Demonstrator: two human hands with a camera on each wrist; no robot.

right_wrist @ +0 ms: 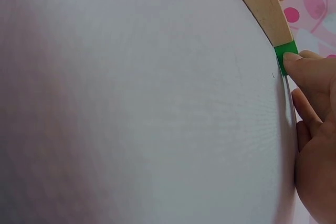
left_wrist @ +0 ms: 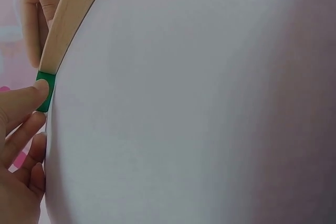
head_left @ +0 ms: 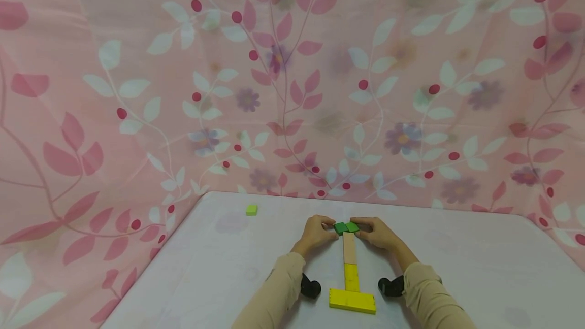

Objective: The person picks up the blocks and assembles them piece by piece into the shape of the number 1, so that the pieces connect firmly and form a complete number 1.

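Note:
Two small green blocks sit side by side at the far end of a column of blocks. My left hand [head_left: 316, 232] pinches the darker green block [head_left: 340, 228], with the thumb against its near side in the left wrist view. On the other side, my right hand [head_left: 377, 231] pinches the brighter green block [head_left: 352, 227]. Just below both touches a plain wooden block [head_left: 349, 249], followed by a yellow block [head_left: 352, 277] standing lengthwise. A wider yellow block [head_left: 352, 301] lies crosswise at the near end.
A lime green block [head_left: 252, 210] lies alone near the table's far left edge. The white-covered table [head_left: 219, 263] ends at a pink floral curtain [head_left: 292, 90]. Black wrist-worn devices [head_left: 311, 287] hang beneath both sleeves, on either side of the column.

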